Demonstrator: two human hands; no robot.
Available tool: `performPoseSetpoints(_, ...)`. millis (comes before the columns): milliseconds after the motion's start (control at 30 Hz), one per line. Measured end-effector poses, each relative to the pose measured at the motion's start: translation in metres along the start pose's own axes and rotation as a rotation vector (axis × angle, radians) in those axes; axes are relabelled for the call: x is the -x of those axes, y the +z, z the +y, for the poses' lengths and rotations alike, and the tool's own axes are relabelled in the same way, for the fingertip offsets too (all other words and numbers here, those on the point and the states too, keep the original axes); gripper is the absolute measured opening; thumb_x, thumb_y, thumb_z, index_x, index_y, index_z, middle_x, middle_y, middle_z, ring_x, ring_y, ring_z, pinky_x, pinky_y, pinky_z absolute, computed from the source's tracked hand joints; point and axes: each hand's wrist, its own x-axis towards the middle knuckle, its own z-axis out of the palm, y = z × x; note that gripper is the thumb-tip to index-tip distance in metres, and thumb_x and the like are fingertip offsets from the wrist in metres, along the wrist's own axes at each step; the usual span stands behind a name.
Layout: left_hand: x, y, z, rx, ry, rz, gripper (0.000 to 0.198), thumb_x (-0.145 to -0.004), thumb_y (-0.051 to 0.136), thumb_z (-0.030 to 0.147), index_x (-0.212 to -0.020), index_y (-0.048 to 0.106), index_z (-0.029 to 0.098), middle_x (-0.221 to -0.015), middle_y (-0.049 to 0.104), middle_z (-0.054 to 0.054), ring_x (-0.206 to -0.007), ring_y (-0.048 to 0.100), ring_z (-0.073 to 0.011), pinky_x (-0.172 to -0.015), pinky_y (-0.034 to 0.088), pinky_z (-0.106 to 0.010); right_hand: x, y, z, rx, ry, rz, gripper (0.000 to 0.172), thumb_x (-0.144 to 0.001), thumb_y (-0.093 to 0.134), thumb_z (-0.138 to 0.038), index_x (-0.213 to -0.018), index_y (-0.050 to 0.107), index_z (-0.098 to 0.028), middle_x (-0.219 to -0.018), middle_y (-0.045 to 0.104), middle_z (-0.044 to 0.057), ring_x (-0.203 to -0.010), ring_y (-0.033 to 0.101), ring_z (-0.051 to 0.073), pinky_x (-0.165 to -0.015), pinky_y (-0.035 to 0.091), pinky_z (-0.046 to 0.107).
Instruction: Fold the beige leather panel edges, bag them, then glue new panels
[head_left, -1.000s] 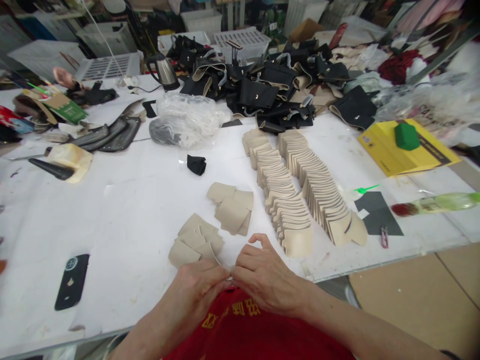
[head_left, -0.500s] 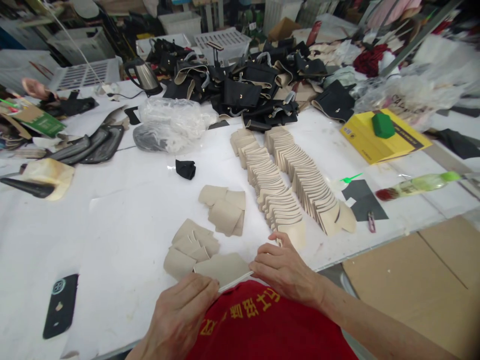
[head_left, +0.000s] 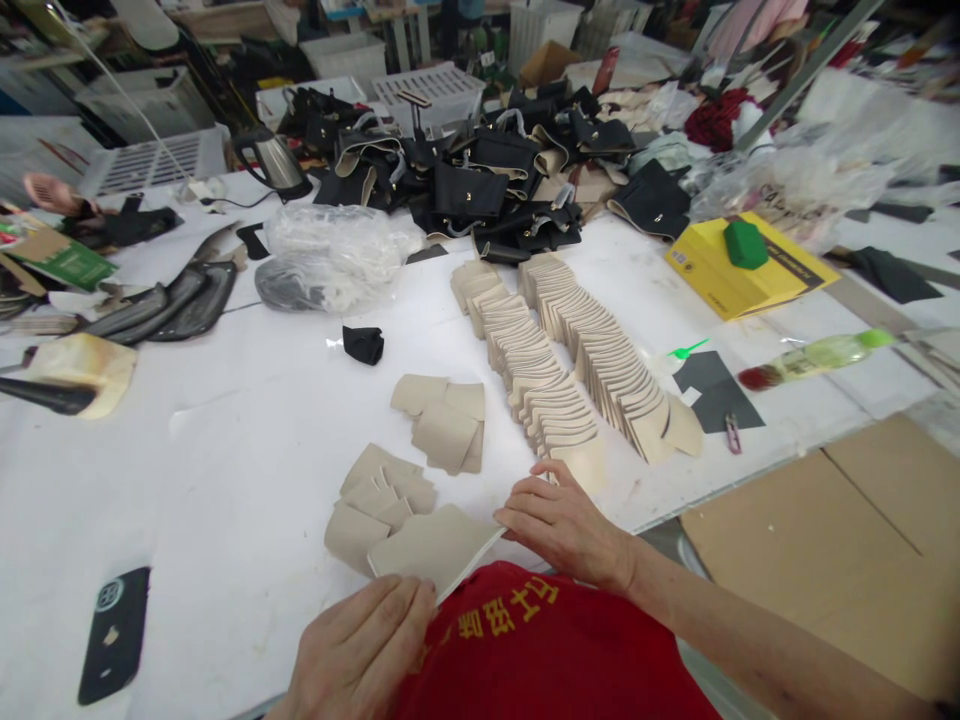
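Observation:
A beige leather piece (head_left: 435,545) spans the gap between my hands at the table's front edge. My left hand (head_left: 367,640) pinches its near left corner, with the thumb hidden beneath. At its right end, my right hand (head_left: 559,525) grips the edge, fingers curled. Just beyond lies a loose pile of similar beige pieces (head_left: 375,490), and a smaller pile (head_left: 442,425) sits farther back. Two long rows of overlapping beige pieces, a left row (head_left: 536,370) and a right row (head_left: 600,350), run away from me beyond my right hand.
A black phone (head_left: 114,635) lies at the left. Black leather parts (head_left: 472,190) are heaped at the back beside a plastic bag (head_left: 337,255) and a kettle (head_left: 274,160). To the right are a yellow box (head_left: 742,275), a bottle (head_left: 817,360) and small snips (head_left: 733,433).
My left hand has moved slightly down and left, and the piece between my hands now shows more of its surface, tilted. My right hand keeps its grip. The camera view has shifted a little.

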Motion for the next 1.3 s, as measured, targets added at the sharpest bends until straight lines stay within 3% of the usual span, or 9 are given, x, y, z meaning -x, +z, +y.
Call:
performPoseSetpoints(167, -0.006, 0.009, 0.001, 0.019, -0.003, 0.049, 0.023, -0.091, 0.047, 0.006, -0.108, 0.061, 0.007, -0.090, 0.074, -0.013, -0.090, 0.068, -0.0188, -0.083, 0.055, -0.029, -0.012, -0.001, -0.014, -0.099, 0.011, -0.026, 0.016, -0.095, 0.053, -0.020, -0.111, 0.057, -0.021, -0.096, 0.070, 0.003, -0.092, 0.057, 0.016, -0.093, 0.028, 0.039)
performPoseSetpoints(367, -0.020, 0.013, 0.004, 0.155, -0.173, 0.028, 0.018, -0.089, 0.047, 0.003, -0.098, 0.060, 0.013, -0.077, 0.068, -0.006, -0.067, 0.061, -0.0131, -0.062, 0.050, -0.023, -0.020, 0.003, -0.020, -0.121, -0.038, -0.069, 0.013, -0.095, 0.048, -0.013, -0.095, 0.059, -0.020, -0.076, 0.066, -0.002, -0.078, 0.054, 0.014, -0.093, 0.026, 0.039)
performPoseSetpoints(500, -0.026, 0.017, 0.000, 0.015, -0.208, -0.062, 0.013, -0.093, 0.050, 0.016, -0.101, 0.059, 0.016, -0.082, 0.069, -0.006, -0.076, 0.062, -0.0178, -0.068, 0.050, -0.030, -0.029, -0.003, -0.024, -0.075, -0.078, -0.086, 0.018, -0.095, 0.044, -0.011, -0.085, 0.057, -0.019, -0.073, 0.060, -0.002, -0.073, 0.050, 0.014, -0.089, 0.027, 0.038)
performPoseSetpoints(667, -0.028, 0.028, -0.002, -0.053, -0.160, -0.154, 0.016, -0.091, 0.047, 0.013, -0.081, 0.059, 0.020, -0.064, 0.061, -0.001, -0.062, 0.056, -0.0172, -0.060, 0.043, -0.031, -0.040, -0.013, -0.027, -0.033, -0.168, -0.151, 0.023, -0.096, 0.042, -0.012, -0.079, 0.055, -0.018, -0.072, 0.059, -0.001, -0.071, 0.048, 0.015, -0.091, 0.026, 0.039)
performPoseSetpoints(833, -0.016, 0.020, -0.001, -0.051, -0.103, -0.079, 0.019, -0.088, 0.046, 0.006, -0.099, 0.061, 0.013, -0.079, 0.069, -0.006, -0.075, 0.063, -0.0177, -0.069, 0.047, -0.030, -0.013, -0.010, -0.002, 0.008, -0.124, -0.166, 0.023, -0.097, 0.042, -0.012, -0.084, 0.058, -0.019, -0.067, 0.059, -0.002, -0.072, 0.050, 0.014, -0.093, 0.026, 0.038)
performPoseSetpoints(933, -0.010, 0.008, -0.007, -0.106, -0.128, 0.015, 0.018, -0.086, 0.056, 0.006, -0.102, 0.061, 0.011, -0.082, 0.070, -0.007, -0.081, 0.065, -0.0180, -0.078, 0.050, -0.029, 0.008, -0.012, 0.018, 0.034, 0.005, -0.142, 0.024, -0.097, 0.042, -0.012, -0.085, 0.061, -0.019, -0.071, 0.063, 0.000, -0.075, 0.054, 0.015, -0.092, 0.028, 0.039)
performPoseSetpoints(1033, -0.012, 0.006, -0.012, -0.223, -0.156, 0.097, 0.017, -0.083, 0.064, 0.007, -0.100, 0.062, 0.011, -0.077, 0.070, -0.005, -0.075, 0.064, -0.0172, -0.075, 0.051, -0.029, 0.013, -0.015, 0.024, -0.101, 0.305, -0.031, 0.025, -0.099, 0.043, -0.022, -0.085, 0.064, -0.019, -0.077, 0.068, 0.003, -0.077, 0.059, 0.016, -0.089, 0.033, 0.040)
performPoseSetpoints(1167, -0.023, 0.024, -0.009, -0.270, -0.216, 0.154, 0.017, -0.082, 0.065, 0.007, -0.098, 0.061, 0.011, -0.069, 0.066, -0.003, -0.066, 0.061, -0.0154, -0.067, 0.050, -0.028, -0.007, -0.002, -0.003, -0.743, 0.800, 0.022, 0.040, -0.098, 0.042, -0.044, -0.080, 0.067, -0.018, -0.074, 0.069, 0.005, -0.072, 0.063, 0.018, -0.073, 0.047, 0.033)
performPoseSetpoints(1300, -0.031, 0.052, -0.002, -0.239, -0.240, 0.144, 0.013, -0.087, 0.059, 0.009, -0.099, 0.061, 0.011, -0.069, 0.065, -0.003, -0.064, 0.059, -0.0153, -0.064, 0.049, -0.028, -0.038, 0.020, -0.041, -1.252, 0.922, -0.055, 0.040, -0.091, 0.049, -0.053, -0.101, 0.063, -0.017, -0.094, 0.068, 0.007, -0.081, 0.065, 0.019, -0.064, 0.052, 0.029)
